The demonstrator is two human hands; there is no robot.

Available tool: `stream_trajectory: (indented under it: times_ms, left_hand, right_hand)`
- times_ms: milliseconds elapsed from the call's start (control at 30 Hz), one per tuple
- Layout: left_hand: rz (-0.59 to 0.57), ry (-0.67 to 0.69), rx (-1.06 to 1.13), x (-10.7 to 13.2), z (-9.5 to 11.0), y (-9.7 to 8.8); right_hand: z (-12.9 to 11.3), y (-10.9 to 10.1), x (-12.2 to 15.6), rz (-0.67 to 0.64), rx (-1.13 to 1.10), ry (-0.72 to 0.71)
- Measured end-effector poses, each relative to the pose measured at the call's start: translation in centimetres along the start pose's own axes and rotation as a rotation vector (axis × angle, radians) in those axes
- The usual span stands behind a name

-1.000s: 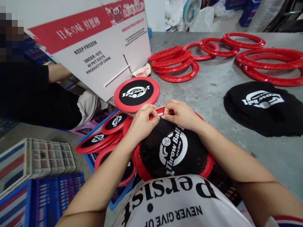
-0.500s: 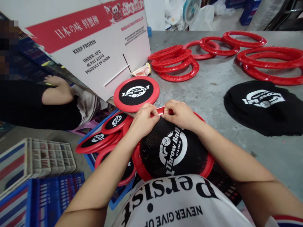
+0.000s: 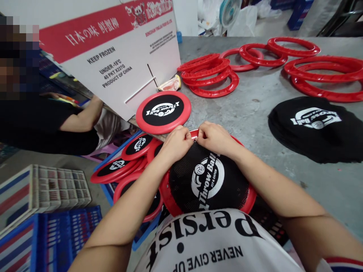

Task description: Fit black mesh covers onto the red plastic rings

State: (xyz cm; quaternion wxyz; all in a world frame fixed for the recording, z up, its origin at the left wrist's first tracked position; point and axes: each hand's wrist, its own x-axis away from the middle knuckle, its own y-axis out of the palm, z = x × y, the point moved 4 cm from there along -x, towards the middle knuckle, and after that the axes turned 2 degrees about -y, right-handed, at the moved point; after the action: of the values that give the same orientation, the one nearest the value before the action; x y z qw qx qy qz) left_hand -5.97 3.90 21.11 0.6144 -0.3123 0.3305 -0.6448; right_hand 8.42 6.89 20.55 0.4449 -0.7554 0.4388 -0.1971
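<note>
At the frame's centre, the left hand (image 3: 178,142) and right hand (image 3: 213,137) pinched the Throw Ball mesh (image 3: 208,181) at its red plastic ring (image 3: 250,200), apparently fastening its edge, which called for even pressure.

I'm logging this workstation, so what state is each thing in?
Left hand: closed, pinching the black mesh.
Right hand: closed, pinching it too.
Black mesh: laid over a red ring.
Red ring: partly uncovered.
Cardboard panel: standing upright.
Printed disc beside it: face up.
Heaped discs: overlapping.
Loose rings: without mesh, overlapping.
Black cloth pile: lying print up.
Fan: running or not, can't tell.
</note>
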Motion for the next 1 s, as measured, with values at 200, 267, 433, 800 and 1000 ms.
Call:
stream_trajectory:
  times_ms: [200, 267, 433, 800, 1000]
  left_hand:
    - [0.057, 0.055, 0.024, 2.5, -0.1, -0.5]
    - [0.095, 0.023, -0.022, 3.8, -0.4, -0.5]
    - [0.128, 0.007, -0.007, 5.1, -0.8, -0.1]
    - [0.144, 0.066, 0.105, 4.5, 0.7, -0.3]
    - [0.148, 0.048, 0.113, 4.2, 0.4, -0.1]
  right_hand:
    - [1.1, -1.3, 0.3, -0.011, -0.046, -0.088]
    - [1.2, -1.9, 0.4, -0.046, -0.043, -0.133]
    - [0.6, -2.6, 1.0, -0.129, 0.029, -0.175]
    - [-1.1, -1.7, 1.4, 0.024, 0.039, -0.257]
    - [-1.0, -1.2, 1.1, 0.067, 0.027, -0.222]
